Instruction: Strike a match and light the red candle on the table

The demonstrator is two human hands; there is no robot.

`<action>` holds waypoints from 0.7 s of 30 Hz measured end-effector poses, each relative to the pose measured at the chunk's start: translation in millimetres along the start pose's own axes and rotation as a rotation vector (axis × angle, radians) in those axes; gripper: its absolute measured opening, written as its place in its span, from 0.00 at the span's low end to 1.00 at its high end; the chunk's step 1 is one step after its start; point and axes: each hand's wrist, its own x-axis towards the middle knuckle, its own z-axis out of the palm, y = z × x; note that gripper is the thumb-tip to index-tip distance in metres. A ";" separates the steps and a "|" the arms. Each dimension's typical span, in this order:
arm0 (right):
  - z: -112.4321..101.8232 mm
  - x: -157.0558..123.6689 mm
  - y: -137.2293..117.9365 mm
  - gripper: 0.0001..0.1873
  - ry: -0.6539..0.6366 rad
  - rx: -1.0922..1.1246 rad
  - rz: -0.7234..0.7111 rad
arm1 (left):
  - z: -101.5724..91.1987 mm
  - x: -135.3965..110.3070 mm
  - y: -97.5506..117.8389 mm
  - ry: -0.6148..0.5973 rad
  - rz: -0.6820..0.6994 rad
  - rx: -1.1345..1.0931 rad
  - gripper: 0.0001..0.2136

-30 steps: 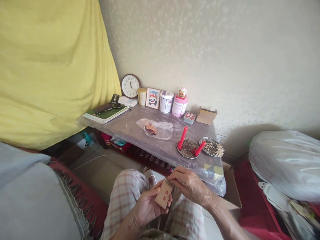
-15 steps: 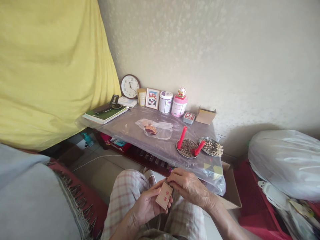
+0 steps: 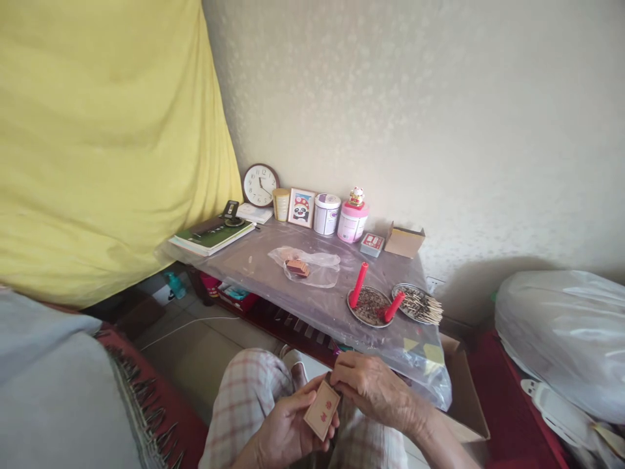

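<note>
A small tan matchbox (image 3: 322,410) with red characters on its face lies tilted in my left hand (image 3: 293,417), thumb on one side and fingers wrapped beneath. At the matchbox's far upper end are the bent, closed fingers of my right hand (image 3: 374,389); whatever they pinch is hidden. Both hands are above my lap in checked trousers (image 3: 244,397). Beyond them on the low table, a metal dish holds an upright red candle (image 3: 360,284) and a leaning red candle (image 3: 394,306). Wooden matchsticks (image 3: 426,306) fill a second dish beside it.
The table (image 3: 234,267) is covered in clear plastic. An open plastic bag (image 3: 322,268) holds brown boxes. Along the wall stand a clock (image 3: 260,185), a picture frame (image 3: 301,208) and tins. Books (image 3: 212,236) lie left; a cardboard box (image 3: 466,391) stands right, near a white bag (image 3: 561,345).
The view has tilted up slightly, so everything sits lower in the picture. My hands keep nearly the same pose around the matchbox, with the right fingers still at its far end.
</note>
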 end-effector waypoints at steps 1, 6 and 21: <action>0.9 0.0 0.2 0.15 -0.004 -0.008 -0.006 | -1.1 -0.1 -0.6 0.000 0.000 0.003 0.15; 3.8 -0.7 0.3 0.15 -0.002 -0.033 -0.018 | -2.4 0.6 -0.2 0.006 -0.049 0.024 0.19; 0.6 -5.5 0.8 0.08 0.028 0.090 0.149 | 10.3 -0.6 8.4 0.017 -0.061 0.072 0.30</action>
